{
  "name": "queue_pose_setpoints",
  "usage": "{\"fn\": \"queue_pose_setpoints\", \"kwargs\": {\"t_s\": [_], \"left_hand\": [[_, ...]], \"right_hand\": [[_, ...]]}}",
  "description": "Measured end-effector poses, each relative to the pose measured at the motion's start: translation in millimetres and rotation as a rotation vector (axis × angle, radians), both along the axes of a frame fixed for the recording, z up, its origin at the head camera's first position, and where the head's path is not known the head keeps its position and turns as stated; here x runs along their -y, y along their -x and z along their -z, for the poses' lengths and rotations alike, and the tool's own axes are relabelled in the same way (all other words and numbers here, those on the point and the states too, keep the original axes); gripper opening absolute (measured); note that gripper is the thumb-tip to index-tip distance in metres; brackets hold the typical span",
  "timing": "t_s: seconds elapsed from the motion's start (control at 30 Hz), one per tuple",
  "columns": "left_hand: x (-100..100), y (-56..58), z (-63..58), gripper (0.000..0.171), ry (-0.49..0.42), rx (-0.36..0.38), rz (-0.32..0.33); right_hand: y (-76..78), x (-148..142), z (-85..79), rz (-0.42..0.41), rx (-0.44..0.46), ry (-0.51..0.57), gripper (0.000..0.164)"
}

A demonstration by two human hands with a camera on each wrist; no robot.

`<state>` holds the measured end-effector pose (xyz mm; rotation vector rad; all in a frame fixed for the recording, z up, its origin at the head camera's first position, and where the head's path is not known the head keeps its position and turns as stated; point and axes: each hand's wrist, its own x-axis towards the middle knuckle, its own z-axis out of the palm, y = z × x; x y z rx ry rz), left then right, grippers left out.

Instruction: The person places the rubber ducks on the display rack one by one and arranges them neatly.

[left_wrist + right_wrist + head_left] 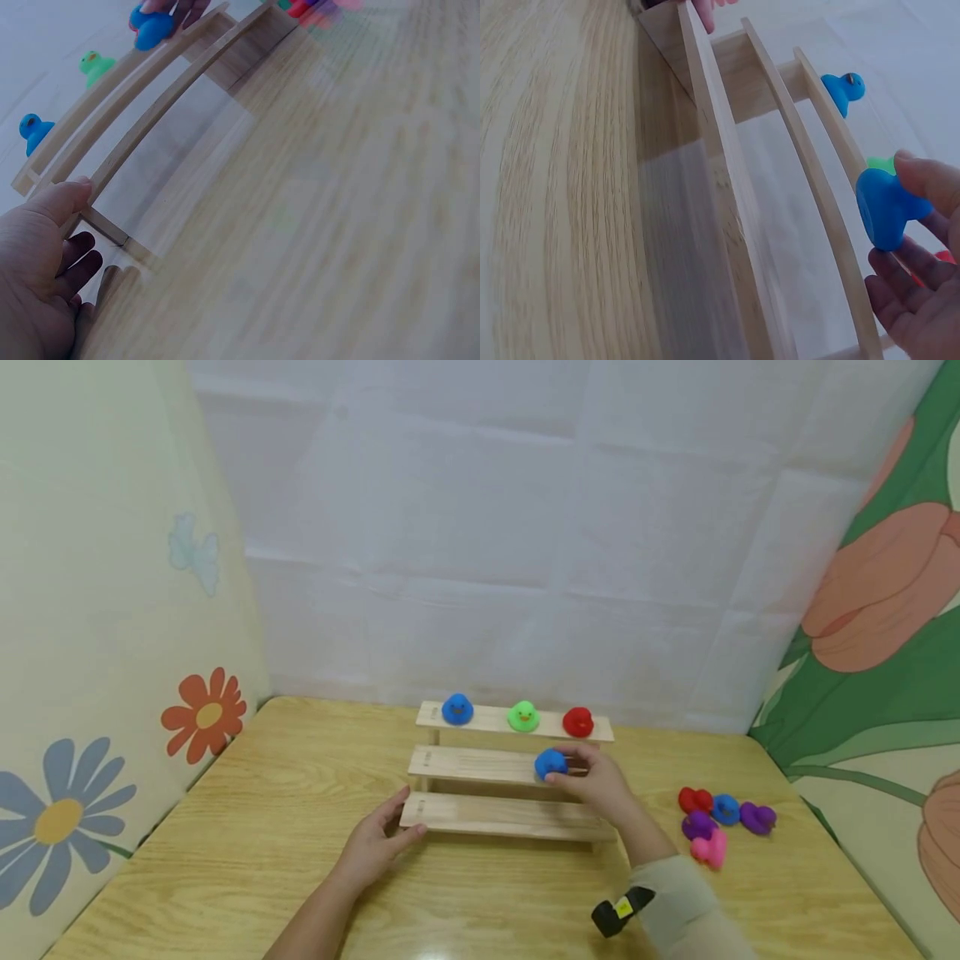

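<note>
A three-tier wooden stand [465, 814] stands on the table. My left hand [373, 847] holds the left end of its lowest step, with the thumb [71, 199] at the step's front edge. My right hand [600, 781] pinches a blue rubber duck [550, 765] between thumb and fingers, toward the right part of the middle step [472, 764]. From the right wrist view, the flat underside of this blue duck [881, 210] is visible. Along the top step sit another blue duck [457, 710], a green duck [523, 717] and a red duck [578, 722].
Right of the stand, several loose ducks lie grouped on the table [510, 902]: a red one [695, 800], a blue one [726, 810], purple ones [758, 818] and a pink one [708, 849]. A white cloth [480, 527] hangs behind; flowered panels flank both sides.
</note>
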<state>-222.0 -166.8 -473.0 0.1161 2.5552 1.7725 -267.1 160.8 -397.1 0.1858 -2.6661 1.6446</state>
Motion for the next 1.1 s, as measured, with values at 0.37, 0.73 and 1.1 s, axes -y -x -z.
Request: {"fn": "queue_pose_setpoints", "kwargs": {"t_s": [0.37,0.73,1.1], "left_hand": [[0,0.9,3.5,0.077,0.003,-0.009,-0.001],[0,0.9,2.9,0.076,-0.001,-0.016,-0.005],[-1,1.7,3.8,0.075,0.002,-0.025,-0.015]], "right_hand": [[9.3,38,-0.1,-0.042,0.027,-0.002,0.046],[12.3,76,-4.8,-0.124,0.022,0.019,0.045],[19.1,103,-4.3,-0.165,0.007,0.002,0.045]]}}
